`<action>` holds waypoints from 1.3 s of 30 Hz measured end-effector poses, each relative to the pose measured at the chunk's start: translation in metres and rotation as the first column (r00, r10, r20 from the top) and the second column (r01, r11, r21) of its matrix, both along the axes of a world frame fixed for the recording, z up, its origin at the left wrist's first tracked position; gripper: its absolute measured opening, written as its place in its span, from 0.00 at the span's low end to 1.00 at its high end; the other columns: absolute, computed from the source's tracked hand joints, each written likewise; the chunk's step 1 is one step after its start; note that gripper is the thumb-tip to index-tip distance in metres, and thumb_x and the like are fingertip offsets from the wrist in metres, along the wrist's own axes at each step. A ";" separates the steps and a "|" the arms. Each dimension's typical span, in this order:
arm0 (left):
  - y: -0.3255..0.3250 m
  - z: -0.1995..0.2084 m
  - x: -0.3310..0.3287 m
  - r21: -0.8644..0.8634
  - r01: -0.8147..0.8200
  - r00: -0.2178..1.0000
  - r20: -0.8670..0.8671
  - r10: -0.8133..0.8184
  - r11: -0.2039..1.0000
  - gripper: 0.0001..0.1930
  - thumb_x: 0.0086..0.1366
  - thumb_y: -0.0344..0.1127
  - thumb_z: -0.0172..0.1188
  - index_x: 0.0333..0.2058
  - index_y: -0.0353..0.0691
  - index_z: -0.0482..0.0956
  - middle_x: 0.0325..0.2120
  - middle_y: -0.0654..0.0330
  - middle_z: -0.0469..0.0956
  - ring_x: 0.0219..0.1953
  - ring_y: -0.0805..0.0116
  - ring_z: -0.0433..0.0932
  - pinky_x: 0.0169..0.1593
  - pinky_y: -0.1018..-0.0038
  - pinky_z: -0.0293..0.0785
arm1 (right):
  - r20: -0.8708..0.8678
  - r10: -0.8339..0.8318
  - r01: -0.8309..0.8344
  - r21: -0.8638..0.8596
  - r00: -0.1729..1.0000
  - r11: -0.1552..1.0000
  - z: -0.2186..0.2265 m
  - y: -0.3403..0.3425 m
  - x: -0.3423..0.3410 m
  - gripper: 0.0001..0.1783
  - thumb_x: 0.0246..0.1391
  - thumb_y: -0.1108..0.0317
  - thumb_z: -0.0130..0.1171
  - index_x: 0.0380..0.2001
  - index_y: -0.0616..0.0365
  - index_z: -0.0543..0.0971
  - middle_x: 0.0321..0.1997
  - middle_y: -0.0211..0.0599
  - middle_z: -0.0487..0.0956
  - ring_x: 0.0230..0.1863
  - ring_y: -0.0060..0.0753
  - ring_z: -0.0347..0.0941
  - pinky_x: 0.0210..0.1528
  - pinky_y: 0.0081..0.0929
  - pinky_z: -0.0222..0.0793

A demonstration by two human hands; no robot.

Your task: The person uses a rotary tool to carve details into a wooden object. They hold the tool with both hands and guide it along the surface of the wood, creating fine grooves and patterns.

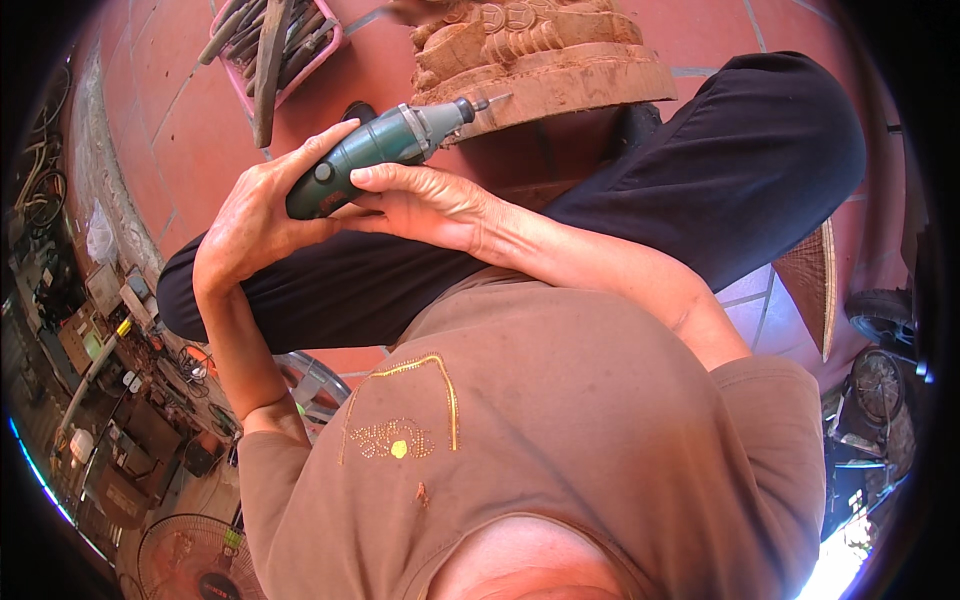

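Observation:
A dark green rotary tool (pixel 362 158) with a grey nose is held over my crossed legs. My left hand (pixel 258 205) is wrapped round its rear end. The fingers of my right hand (pixel 432 207) pass under its body, and the thumb rests on its side. A thin bit (pixel 492 101) sticks out of the nose toward the upper right, overlapping the base of a wood carving (pixel 560 90) in the picture; whether it touches the wood I cannot tell. Rounded relief covers the carving above a thick curved base, and its top is cut off by the picture's edge.
A pink basket (pixel 336 38) full of carving tools stands at the upper left on red floor tiles (pixel 150 100). Behind me at the lower left is a fan (pixel 195 560), below a clutter of cables and boxes. Wheels (pixel 878 385) show at the far right.

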State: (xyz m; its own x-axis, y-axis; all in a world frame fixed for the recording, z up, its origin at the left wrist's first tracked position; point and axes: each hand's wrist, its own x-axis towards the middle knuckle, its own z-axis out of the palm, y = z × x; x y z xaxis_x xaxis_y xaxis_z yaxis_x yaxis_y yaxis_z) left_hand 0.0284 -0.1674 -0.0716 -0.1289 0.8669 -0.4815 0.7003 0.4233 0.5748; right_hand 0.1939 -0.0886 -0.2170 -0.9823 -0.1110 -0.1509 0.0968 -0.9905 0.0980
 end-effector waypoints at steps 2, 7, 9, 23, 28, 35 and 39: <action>0.000 0.000 0.001 -0.001 0.002 1.000 0.005 -0.002 1.000 0.45 0.51 0.35 0.75 0.70 0.48 0.70 0.45 0.42 0.84 0.46 0.38 0.83 0.50 0.56 0.78 | 0.025 -0.006 0.006 -0.023 1.000 1.000 0.001 -0.001 0.000 0.24 0.61 0.69 0.70 0.58 0.59 0.75 0.60 0.45 0.80 0.65 0.47 0.75 0.73 0.50 0.65; 0.000 0.001 0.000 -0.063 -0.010 0.999 0.031 0.012 0.998 0.48 0.45 0.27 0.69 0.71 0.46 0.68 0.47 0.43 0.82 0.46 0.42 0.83 0.54 0.57 0.77 | 0.088 -0.021 0.028 -0.074 0.996 0.997 0.002 -0.004 0.001 0.19 0.59 0.75 0.71 0.52 0.55 0.79 0.54 0.44 0.83 0.58 0.49 0.80 0.66 0.51 0.74; -0.001 0.001 0.000 -0.048 -0.002 1.000 0.030 0.003 0.999 0.48 0.45 0.27 0.69 0.71 0.46 0.68 0.46 0.43 0.82 0.46 0.42 0.83 0.54 0.58 0.77 | 0.089 -0.010 0.017 -0.082 0.996 0.996 0.004 -0.004 0.002 0.19 0.59 0.75 0.72 0.52 0.54 0.80 0.54 0.43 0.83 0.57 0.48 0.81 0.66 0.51 0.74; -0.001 0.002 0.001 -0.072 0.032 0.999 0.035 -0.029 0.997 0.47 0.47 0.30 0.71 0.71 0.48 0.69 0.46 0.45 0.84 0.47 0.42 0.83 0.53 0.57 0.78 | 0.052 -0.002 0.004 -0.034 0.999 0.999 0.005 -0.009 0.010 0.28 0.62 0.69 0.70 0.63 0.55 0.72 0.64 0.42 0.78 0.70 0.39 0.71 0.79 0.56 0.58; -0.004 0.000 0.000 -0.071 0.036 0.999 0.043 -0.033 0.997 0.49 0.45 0.29 0.70 0.71 0.49 0.68 0.44 0.44 0.83 0.46 0.43 0.84 0.53 0.58 0.77 | 0.054 -0.012 0.014 -0.039 0.998 0.999 0.009 -0.009 0.012 0.27 0.62 0.69 0.70 0.62 0.54 0.72 0.63 0.40 0.77 0.70 0.38 0.71 0.79 0.57 0.58; -0.003 0.000 0.000 -0.074 0.048 0.998 0.055 -0.044 0.996 0.49 0.45 0.29 0.71 0.71 0.49 0.68 0.44 0.44 0.83 0.46 0.42 0.84 0.54 0.58 0.77 | 0.052 -0.023 0.026 -0.049 0.998 0.998 0.011 -0.010 0.015 0.28 0.62 0.69 0.70 0.62 0.53 0.72 0.63 0.38 0.77 0.69 0.36 0.71 0.79 0.57 0.58; -0.003 -0.001 0.000 -0.067 0.047 0.998 0.055 -0.044 0.997 0.49 0.45 0.29 0.71 0.71 0.48 0.68 0.45 0.44 0.83 0.46 0.42 0.84 0.54 0.58 0.77 | 0.051 -0.024 0.026 -0.039 0.998 0.999 0.011 -0.010 0.015 0.28 0.62 0.69 0.71 0.62 0.54 0.72 0.63 0.38 0.77 0.69 0.37 0.71 0.79 0.56 0.58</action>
State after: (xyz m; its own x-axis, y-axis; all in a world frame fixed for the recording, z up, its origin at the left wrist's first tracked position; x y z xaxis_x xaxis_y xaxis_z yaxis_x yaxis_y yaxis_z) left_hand 0.0288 -0.1708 -0.0723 -0.0623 0.8361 -0.5450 0.6886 0.4313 0.5830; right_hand 0.2087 -0.0982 -0.2064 -0.9760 -0.0936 -0.1964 0.0662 -0.9877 0.1417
